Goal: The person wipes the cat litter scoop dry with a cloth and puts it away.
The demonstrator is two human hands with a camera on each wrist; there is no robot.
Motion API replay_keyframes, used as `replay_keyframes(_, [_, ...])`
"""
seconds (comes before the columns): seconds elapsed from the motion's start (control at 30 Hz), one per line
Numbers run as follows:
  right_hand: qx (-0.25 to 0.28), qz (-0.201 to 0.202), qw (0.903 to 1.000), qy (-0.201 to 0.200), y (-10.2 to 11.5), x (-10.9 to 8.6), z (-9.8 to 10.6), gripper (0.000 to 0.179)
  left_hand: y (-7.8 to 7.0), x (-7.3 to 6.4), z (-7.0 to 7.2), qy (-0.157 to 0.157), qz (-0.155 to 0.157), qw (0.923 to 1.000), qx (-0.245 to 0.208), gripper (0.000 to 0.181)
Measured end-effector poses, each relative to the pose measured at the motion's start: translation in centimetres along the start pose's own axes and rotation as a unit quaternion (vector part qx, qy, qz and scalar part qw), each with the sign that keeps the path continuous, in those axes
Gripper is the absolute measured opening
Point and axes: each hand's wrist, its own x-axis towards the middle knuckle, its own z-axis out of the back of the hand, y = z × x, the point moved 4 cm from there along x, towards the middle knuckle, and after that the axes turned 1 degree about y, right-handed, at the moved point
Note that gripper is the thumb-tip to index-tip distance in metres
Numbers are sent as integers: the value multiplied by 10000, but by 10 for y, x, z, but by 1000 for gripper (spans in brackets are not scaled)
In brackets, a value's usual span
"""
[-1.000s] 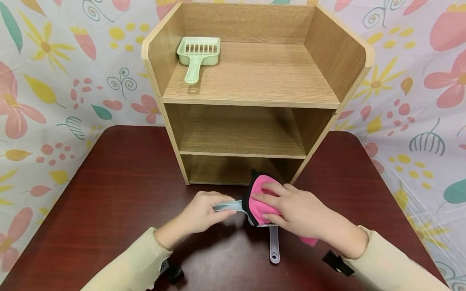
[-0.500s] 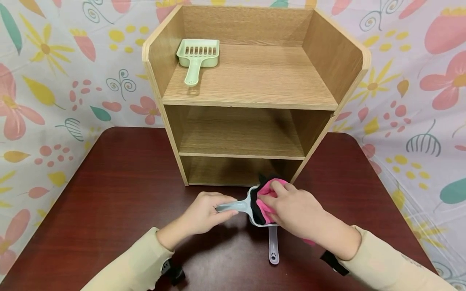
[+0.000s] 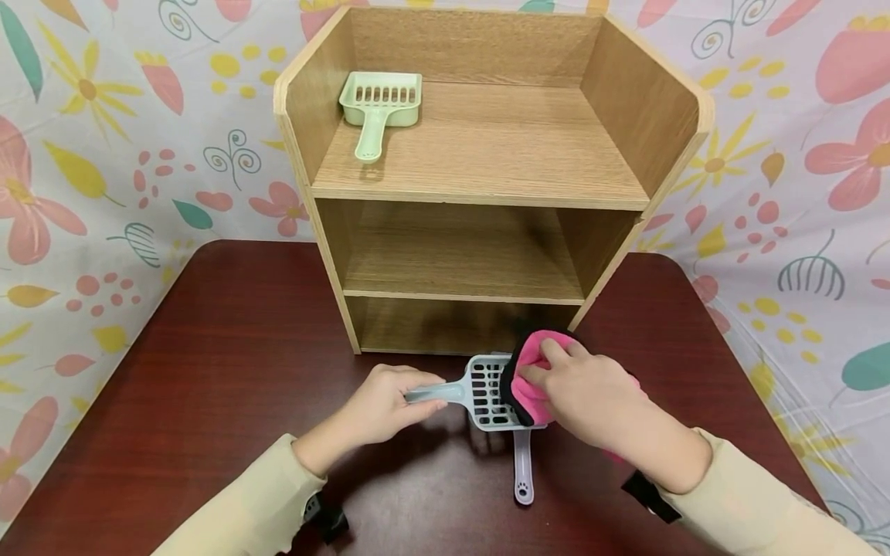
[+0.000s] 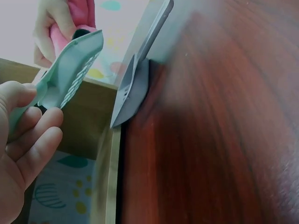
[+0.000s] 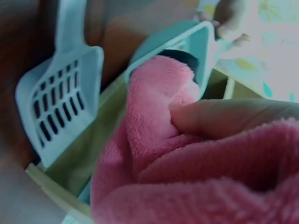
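Note:
My left hand [image 3: 378, 405] grips the handle of a pale blue slotted litter scoop [image 3: 484, 398], holding it above the table. My right hand [image 3: 591, 394] holds a pink cloth [image 3: 531, 378] with a black edge against the far right part of this scoop's pan. Beneath it, a lavender litter scoop [image 3: 523, 467] lies on the table; in the head view mostly its handle shows, while the right wrist view shows the slotted pan of that lower scoop [image 5: 60, 98]. The cloth hides part of the held scoop's pan.
A wooden shelf unit [image 3: 480, 199] stands on the dark red table [image 3: 229, 401] just behind my hands. On its top board, at the left, sits a light green litter scoop [image 3: 378, 108]. A flower-patterned cloth backdrop [image 3: 160, 193] surrounds the table.
The cloth in my right hand has slid from near the handle to the right across the pan, uncovering its slots. My left hand keeps its grip almost in place.

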Motion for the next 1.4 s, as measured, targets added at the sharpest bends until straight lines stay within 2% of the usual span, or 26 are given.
replay_keyframes(0.17, [72, 225, 9988, -436, 7, 4, 6, 44, 2, 4, 2, 56, 73, 9999, -68, 16])
replay_keyframes(0.27, [30, 402, 9965, -727, 17, 7, 4, 45, 0, 7, 0, 77, -24, 9999, -102, 16])
replay_keyframes(0.4, [-252, 349, 9947, -937, 26, 10, -5, 40, -3, 8, -3, 33, -108, 9998, -147, 16])
replay_keyframes(0.67, [-552, 151, 9966, -599, 21, 7, -14, 48, -2, 5, -4, -10, -82, 9999, -92, 17])
replay_keyframes(0.8, [-484, 88, 9984, -294, 12, 5, -17, 51, 0, 4, -2, -12, -129, 9999, 12, 17])
replay_keyframes(0.97, [-398, -61, 9992, -78, 0, 2, -19, 45, 5, 2, -1, 29, -62, 9999, 138, 17])
replay_keyframes(1.13, [-295, -167, 9992, -205, -1, 0, -11, 47, 9, 2, -1, 58, 25, 9999, 123, 17])
replay_keyframes(1.27, [-208, 116, 9981, -573, 9, 4, -3, 46, 8, 7, -4, 112, -39, 9999, 94, 16])
replay_keyframes(1.4, [-197, 359, 9958, -817, 19, 8, -8, 44, 3, 11, -9, 114, -7, 9999, 36, 16])
